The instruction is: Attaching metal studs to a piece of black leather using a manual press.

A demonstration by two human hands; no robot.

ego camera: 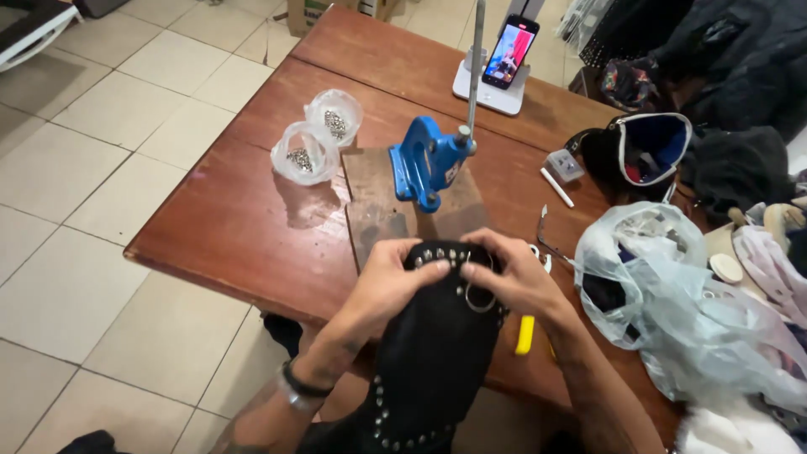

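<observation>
Far left sit two clear plastic bags of small metal studs (pixel 318 139), right of them a blue hand press (pixel 430 161) on its wooden board, and nearer, at the table edge, my left hand (pixel 388 282) and right hand (pixel 514 277) clamp fingers on the black studded fabric piece (pixel 433 345).

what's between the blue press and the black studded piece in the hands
In the head view, only a bare stretch of the wooden board separates the blue press from the black studded piece.
</observation>
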